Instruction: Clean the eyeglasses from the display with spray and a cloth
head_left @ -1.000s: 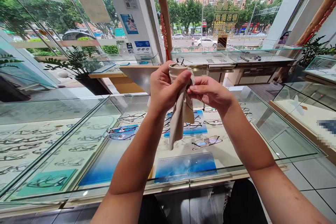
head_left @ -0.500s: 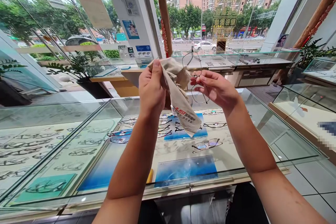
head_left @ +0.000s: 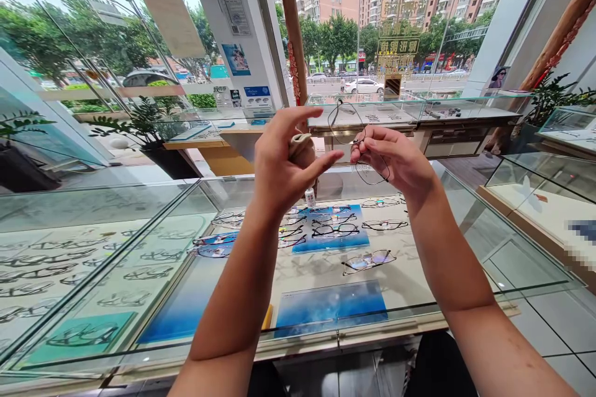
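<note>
Above the counter (head_left: 307, 342), eyeglasses (head_left: 357, 142) slanting lengthwise down-right are being pinched by right hand (head_left: 395, 152), cloth (head_left: 302, 147) clasped by left hand (head_left: 279, 158).

The cloth (head_left: 301, 147) — dangling a moment ago — now sits bunched within the left fingers (head_left: 294, 118).

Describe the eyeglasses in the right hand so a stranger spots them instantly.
Start at the glass display case beneath the forearms. Above it, the right hand pinches thin dark-rimmed eyeglasses. They're held up on end, one lens above the other, while the neighbouring pairs lie inside the case.
</note>
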### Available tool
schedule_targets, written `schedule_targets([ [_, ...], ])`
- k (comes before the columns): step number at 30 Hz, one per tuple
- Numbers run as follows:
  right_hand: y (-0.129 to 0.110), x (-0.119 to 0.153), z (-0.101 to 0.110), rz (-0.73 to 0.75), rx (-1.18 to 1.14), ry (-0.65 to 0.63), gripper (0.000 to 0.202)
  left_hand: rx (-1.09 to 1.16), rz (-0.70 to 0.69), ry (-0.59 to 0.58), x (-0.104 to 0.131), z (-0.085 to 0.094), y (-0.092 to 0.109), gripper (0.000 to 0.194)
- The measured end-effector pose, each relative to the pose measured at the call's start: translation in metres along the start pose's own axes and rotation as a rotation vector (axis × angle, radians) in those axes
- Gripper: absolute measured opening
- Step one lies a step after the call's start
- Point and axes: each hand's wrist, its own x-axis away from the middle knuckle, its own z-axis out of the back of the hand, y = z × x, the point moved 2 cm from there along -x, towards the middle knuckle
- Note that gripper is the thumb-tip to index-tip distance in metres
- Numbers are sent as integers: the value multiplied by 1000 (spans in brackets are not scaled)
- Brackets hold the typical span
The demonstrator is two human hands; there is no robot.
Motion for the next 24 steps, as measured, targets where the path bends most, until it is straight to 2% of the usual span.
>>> schedule_targets([
  [2, -1, 1, -2, 3, 40, -37, 26, -63, -58, -16, 0, -1, 2, 64],
  [5, -3, 2, -3, 13, 80, -87, 26, -109, -96, -17, -1, -1, 4, 68],
  [11, -6, 4, -4, 7, 95, -93, 27, -211, -152, -38, 0, 1, 5, 75],
  [16, -8, 6, -3, 43, 167, -102, 25, -351, -357, -33, -1, 2, 3, 73],
  [19, -10, 7, -4, 160, 298, 23, 27, -374, -374, 27, 1, 3, 2, 73],
  [21, -11, 9, -5, 303, 412, 197, 27, -335, -294, 106, 3, 3, 1, 71],
  [23, -14, 13, -8, 508, 540, 414, 26, -240, -218, 184, 7, 3, 1, 69],
  [24, -15, 17, -11, 623, 608, 520, 27, -177, -169, 177, 9, 2, 1, 68],
])
